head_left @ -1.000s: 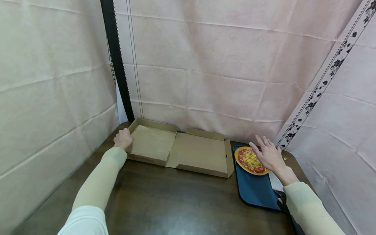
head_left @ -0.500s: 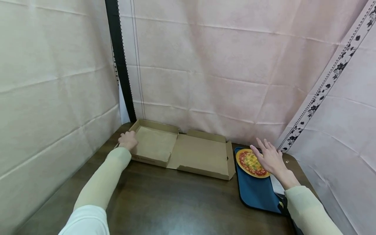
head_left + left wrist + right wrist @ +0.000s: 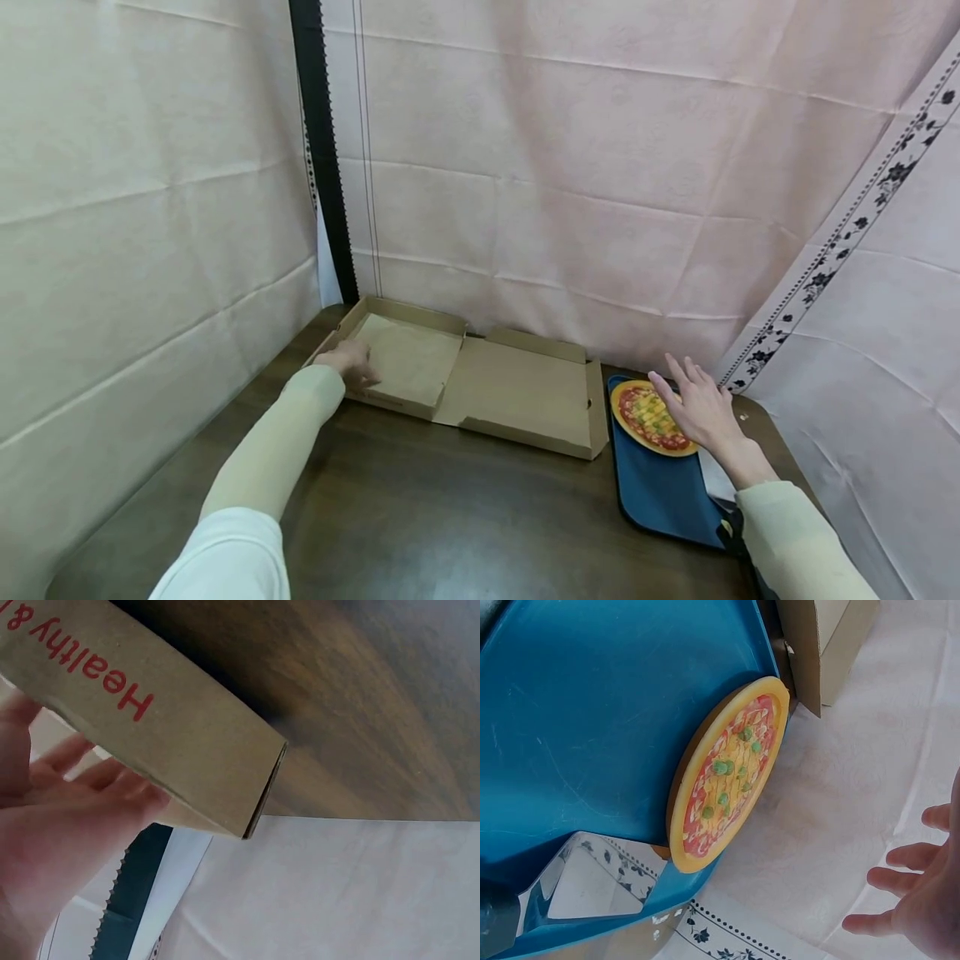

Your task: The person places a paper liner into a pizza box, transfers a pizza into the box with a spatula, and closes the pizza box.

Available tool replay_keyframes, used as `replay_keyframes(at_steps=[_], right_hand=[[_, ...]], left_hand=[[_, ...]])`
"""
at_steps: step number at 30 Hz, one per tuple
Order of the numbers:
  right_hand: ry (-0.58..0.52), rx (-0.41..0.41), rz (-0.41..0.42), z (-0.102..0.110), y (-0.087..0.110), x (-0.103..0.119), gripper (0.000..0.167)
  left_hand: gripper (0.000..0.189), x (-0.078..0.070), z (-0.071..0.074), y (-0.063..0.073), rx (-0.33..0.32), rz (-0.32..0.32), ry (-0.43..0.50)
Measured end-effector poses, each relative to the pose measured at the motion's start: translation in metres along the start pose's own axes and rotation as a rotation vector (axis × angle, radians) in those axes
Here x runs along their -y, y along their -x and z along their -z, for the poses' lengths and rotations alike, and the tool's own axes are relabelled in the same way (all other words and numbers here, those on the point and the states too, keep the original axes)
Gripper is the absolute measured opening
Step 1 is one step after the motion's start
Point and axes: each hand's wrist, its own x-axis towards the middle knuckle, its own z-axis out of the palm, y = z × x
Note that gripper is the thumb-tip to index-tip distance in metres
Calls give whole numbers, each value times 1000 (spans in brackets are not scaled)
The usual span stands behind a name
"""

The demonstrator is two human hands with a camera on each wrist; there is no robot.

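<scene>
A brown cardboard pizza box (image 3: 525, 392) lies unfolded on the table, its lid flat to the right. My left hand (image 3: 348, 360) reaches over the left wall of its base, fingers loosely extended inside. In the left wrist view those fingers (image 3: 90, 776) sit behind a box wall printed in red. A round pizza (image 3: 647, 423), with a yellow rim and red, yellow and green topping, rests at the far end of a blue tray (image 3: 660, 500). Above the pizza's right side hovers my right hand (image 3: 701, 408), fingers spread and holding nothing.
On the tray's right side lies a spatula with a shiny flat metal blade (image 3: 604, 889) and a dark handle (image 3: 496, 919). Pale cloth (image 3: 570, 167) hangs behind and on both sides of the dark wooden table (image 3: 442, 517).
My left hand has moved right, from the box's left edge to over its base, and its fingers have loosened. My right hand stays over the pizza. The head view has shifted slightly.
</scene>
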Motion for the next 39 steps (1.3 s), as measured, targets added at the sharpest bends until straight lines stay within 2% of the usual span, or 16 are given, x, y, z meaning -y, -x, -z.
replay_keyframes(at_steps=[3, 4, 10, 18, 22, 26, 31, 39], right_hand=[[2, 0, 0, -1, 1, -1, 71], [1, 1, -1, -1, 2, -1, 71], [1, 7, -12, -2, 5, -2, 71], [1, 8, -19, -2, 7, -4, 71], [8, 10, -22, -2, 7, -5, 71], [2, 6, -18, -2, 5, -5, 72], [4, 10, -17, -1, 3, -5, 72], [2, 15, -17, -2, 3, -4, 72]], left_hand=[[58, 2, -5, -1, 46, -40, 18], [61, 3, -6, -1, 60, -43, 15], [37, 1, -9, -2, 64, -11, -97], [45, -3, -8, 1, 50, 41, -116], [47, 0, -7, -1, 62, 32, -111], [41, 1, -4, -4, 65, 30, -130], [36, -5, -3, 2, 56, 37, -133], [34, -2, -6, 2, 40, 21, -145]])
